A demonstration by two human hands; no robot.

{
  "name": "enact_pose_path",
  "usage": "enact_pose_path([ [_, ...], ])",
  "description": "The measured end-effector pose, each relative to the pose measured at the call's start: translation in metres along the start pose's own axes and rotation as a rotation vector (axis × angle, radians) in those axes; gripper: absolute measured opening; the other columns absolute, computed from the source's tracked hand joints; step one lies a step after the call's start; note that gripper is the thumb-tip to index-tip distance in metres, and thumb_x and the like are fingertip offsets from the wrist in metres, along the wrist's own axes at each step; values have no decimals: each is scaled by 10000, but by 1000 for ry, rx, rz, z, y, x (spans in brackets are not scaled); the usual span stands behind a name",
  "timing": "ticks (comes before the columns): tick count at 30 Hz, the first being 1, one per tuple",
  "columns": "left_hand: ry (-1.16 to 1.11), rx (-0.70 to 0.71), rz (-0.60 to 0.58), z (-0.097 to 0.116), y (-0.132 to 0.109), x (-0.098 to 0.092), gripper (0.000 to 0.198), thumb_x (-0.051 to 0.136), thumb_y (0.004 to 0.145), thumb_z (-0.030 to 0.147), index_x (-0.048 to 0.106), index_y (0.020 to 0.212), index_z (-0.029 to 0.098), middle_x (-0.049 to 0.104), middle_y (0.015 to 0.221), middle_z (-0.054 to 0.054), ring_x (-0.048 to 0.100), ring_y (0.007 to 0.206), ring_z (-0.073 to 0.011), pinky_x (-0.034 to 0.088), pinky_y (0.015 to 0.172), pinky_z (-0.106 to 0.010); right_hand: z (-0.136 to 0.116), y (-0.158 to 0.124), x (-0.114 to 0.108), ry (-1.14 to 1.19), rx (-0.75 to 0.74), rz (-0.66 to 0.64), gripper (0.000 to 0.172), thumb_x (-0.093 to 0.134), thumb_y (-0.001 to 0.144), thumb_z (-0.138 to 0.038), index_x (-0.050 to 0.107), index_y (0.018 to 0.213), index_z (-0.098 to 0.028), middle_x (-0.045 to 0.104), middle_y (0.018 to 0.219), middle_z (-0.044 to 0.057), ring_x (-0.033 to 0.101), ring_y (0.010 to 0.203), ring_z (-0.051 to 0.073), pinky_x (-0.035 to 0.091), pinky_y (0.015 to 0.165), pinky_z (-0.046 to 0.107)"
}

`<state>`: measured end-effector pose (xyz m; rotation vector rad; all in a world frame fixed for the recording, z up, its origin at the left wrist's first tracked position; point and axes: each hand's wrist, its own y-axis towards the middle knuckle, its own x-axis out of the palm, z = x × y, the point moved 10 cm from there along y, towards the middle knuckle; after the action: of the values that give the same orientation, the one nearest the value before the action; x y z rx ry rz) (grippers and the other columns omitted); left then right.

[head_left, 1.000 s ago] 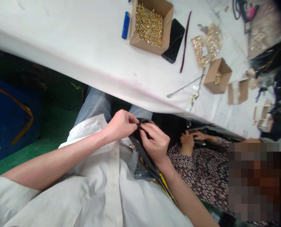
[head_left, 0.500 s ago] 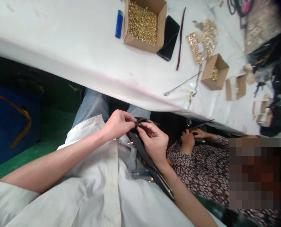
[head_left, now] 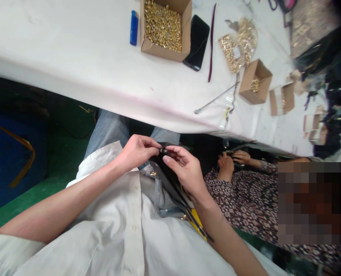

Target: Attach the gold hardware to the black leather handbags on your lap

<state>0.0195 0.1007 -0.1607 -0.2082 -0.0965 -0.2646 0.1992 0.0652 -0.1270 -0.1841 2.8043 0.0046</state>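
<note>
A long black strap [head_left: 170, 188] lies across my lap, its upper end raised between my two hands. My left hand [head_left: 137, 152] pinches that end at a small dark fitting, thumb and index finger together. On the other side of the fitting, my right hand [head_left: 186, 168] has its fingers curled round the strap's end, the thumb slightly off the index finger. Fingertips partly hide the fitting, so its shape is unclear. Gold-coloured metal pieces show near the strap, and a yellow item [head_left: 198, 222] lies beneath its lower part.
On the white table [head_left: 101, 69] ahead are a carton of gold parts [head_left: 166, 28], a blue lighter [head_left: 134, 28], a black phone [head_left: 197, 44], a metal rod [head_left: 213, 101] and a smaller carton [head_left: 255, 86]. At the right sits a person in a patterned top [head_left: 245, 207], hands near the table edge.
My right thumb has moved away from the fitting and its fingers have loosened a little. The strap has shifted, showing more of the yellow item. The whole view has moved slightly.
</note>
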Motion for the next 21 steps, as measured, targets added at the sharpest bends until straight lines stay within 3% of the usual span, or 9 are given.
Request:
enact_pose_path([
  [5,0,-25,4,4,-1,1,240,766,791,183,917,975,153,852,878,-49,741,793,-190,547,695,-251,14,4,1,206,210,-104,363,772,1064,-522,827,1243,-211,826,1201,101,768,1125,291,647,985,396],
  [9,14,-49,18,2,-3,0,227,767,795,184,913,966,152,827,821,-34,705,741,-168,510,650,-245,17,3,13,281,273,-229,376,916,950,-422,822,1254,-222,820,1187,72,765,1053,243,636,975,361],
  [21,15,-63,-18,-7,-5,1,243,807,813,254,899,1001,130,833,868,-57,697,731,-162,498,648,-245,34,4,15,330,371,-286,443,1002,826,-456,856,1148,-188,838,1166,89,769,1008,229,619,957,359],
])
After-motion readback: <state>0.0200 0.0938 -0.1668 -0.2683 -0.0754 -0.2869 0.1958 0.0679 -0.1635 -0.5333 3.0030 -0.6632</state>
